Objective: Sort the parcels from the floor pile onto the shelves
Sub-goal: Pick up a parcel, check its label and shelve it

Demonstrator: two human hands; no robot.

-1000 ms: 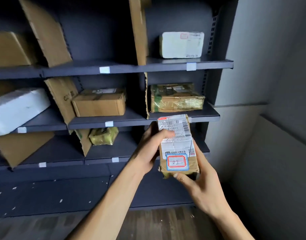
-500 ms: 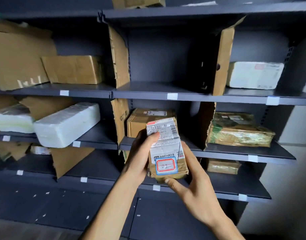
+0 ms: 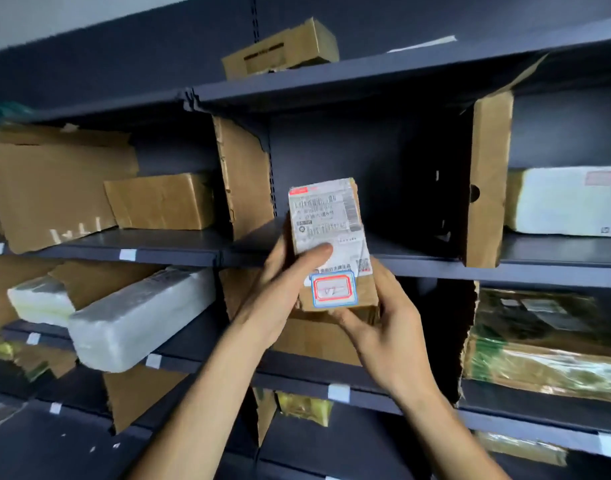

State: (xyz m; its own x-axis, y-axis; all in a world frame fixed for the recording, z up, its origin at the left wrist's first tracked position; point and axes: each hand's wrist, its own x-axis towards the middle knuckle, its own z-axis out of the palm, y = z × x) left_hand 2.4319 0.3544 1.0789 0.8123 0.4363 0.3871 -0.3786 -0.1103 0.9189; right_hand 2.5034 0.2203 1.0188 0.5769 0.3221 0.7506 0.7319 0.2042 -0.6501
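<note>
Right, the small brown cardboard parcel [image 3: 331, 244] with the white shipping label stood on end, long axis upright, its top tipped a touch to the left and its label face toward the camera, held in the air in front of the racking. A red-and-blue bordered sticker [image 3: 333, 289] sat low on that face, its handwriting too blurred to read. The left hand [image 3: 280, 292] gripped the parcel from the left, thumb pressed across the label. The right hand [image 3: 394, 330] cupped the lower right corner from beneath. Both hands were on it, neither one free. Straight beyond lay the dark blue metal shelf [image 3: 421, 252], its front lip crossing behind the parcel at about mid-height, with a dark bay between the torn brown cardboard divider [image 3: 243, 178] on the left and the tall brown cardboard divider [image 3: 487, 181] on the right. So the target looked to be forward and slightly up: I'd judge the parcel needed lifting over that lip, then pushing away. The left hand sat nearer the lip. A taped brown box [image 3: 162, 200] lay one bay left, a white wrapped parcel [image 3: 567, 200] one bay right
</note>
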